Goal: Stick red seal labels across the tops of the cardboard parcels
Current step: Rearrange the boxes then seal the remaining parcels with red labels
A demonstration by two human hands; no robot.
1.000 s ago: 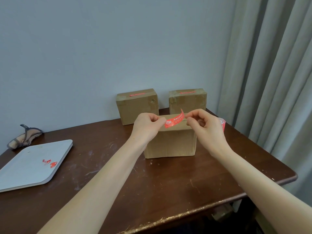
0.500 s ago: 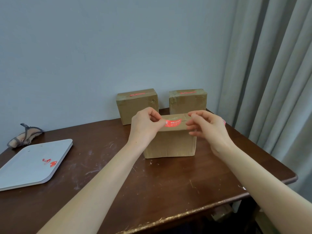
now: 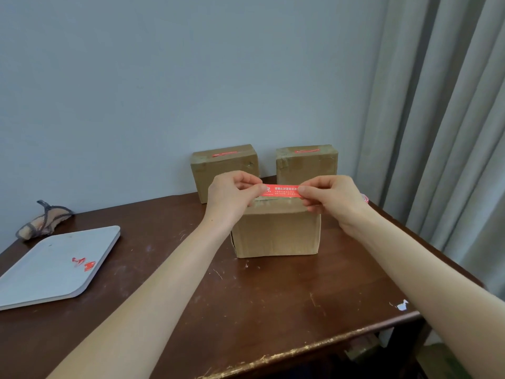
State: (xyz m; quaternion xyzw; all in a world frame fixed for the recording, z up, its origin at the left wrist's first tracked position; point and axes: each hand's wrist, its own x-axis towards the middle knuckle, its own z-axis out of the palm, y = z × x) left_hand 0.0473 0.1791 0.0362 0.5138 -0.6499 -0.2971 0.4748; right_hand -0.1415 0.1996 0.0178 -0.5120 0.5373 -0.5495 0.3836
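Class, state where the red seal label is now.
Head view, right of centre: the red seal label is pinched between the left hand and right hand, over the top of the front parcel.

red label [image 3: 281,190] white print, brown parcel [image 3: 276,233], dark-brown table [image 3: 246,310]

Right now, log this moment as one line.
red label taut over front parcel | left hand, right hand pinch its ends | rear-left parcel, rear-right parcel labelled
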